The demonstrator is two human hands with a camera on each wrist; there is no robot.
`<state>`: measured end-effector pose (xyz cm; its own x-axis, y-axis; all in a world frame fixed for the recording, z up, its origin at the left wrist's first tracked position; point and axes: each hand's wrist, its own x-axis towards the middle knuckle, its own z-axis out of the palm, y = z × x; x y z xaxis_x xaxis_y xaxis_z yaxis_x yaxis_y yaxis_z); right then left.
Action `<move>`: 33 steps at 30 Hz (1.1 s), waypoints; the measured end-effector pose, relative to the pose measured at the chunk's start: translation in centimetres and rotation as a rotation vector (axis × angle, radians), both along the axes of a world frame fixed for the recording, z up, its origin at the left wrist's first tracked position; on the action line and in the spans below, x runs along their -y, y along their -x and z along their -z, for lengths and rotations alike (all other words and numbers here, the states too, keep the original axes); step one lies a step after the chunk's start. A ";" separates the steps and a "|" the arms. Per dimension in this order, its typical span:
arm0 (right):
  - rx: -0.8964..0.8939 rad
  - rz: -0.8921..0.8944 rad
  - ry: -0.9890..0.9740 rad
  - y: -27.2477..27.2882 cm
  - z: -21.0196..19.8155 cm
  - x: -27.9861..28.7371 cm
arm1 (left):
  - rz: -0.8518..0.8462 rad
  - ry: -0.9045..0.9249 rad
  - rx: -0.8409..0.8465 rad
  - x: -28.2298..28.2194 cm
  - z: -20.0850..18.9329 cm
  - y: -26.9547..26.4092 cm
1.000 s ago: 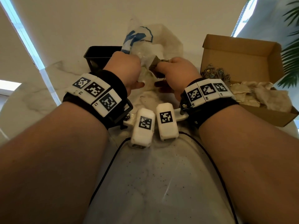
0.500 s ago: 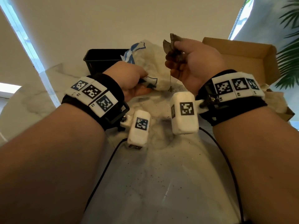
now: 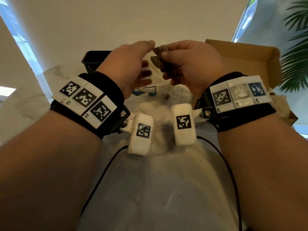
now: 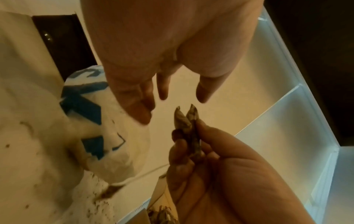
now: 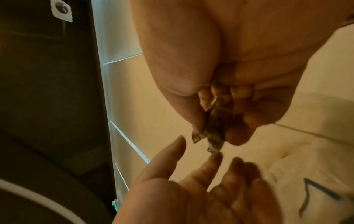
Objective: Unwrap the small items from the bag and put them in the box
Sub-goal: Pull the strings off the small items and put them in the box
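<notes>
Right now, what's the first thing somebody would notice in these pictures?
Probably the two hands raised in the middle: the right hand pinches a small brownish wrapped item, and the left hand reaches for it with open fingers. Below them a white bag with blue print lies on the marble table, which is sprinkled with dark crumbs. An open cardboard box waits at the right.

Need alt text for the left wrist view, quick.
The right hand pinches a small brown wrapped item upright, while the open left hand reaches toward its top without touching it. A white bag with blue print lies at left.
</notes>
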<state>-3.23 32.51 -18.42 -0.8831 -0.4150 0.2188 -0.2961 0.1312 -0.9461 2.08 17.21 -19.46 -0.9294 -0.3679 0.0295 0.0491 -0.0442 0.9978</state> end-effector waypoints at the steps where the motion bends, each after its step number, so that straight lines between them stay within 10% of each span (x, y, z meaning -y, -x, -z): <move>1: -0.033 -0.005 -0.029 0.0 0.1 0.1 | 0.095 -0.009 0.041 -0.4 0.1 -0.2; 24: 0.217 0.096 0.136 0.1 -0.8 -0.3 | 0.108 -0.438 -0.035 -0.6 0.8 0.6; 33: 0.027 0.128 0.201 0.7 0.1 -1.0 | 0.131 -0.558 -0.014 -0.9 0.8 0.3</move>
<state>-3.96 33.49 -18.49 -0.9323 -0.2500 0.2614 -0.2635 -0.0258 -0.9643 1.78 18.10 -20.25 -0.9693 -0.2126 -0.1233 0.0208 -0.5709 0.8207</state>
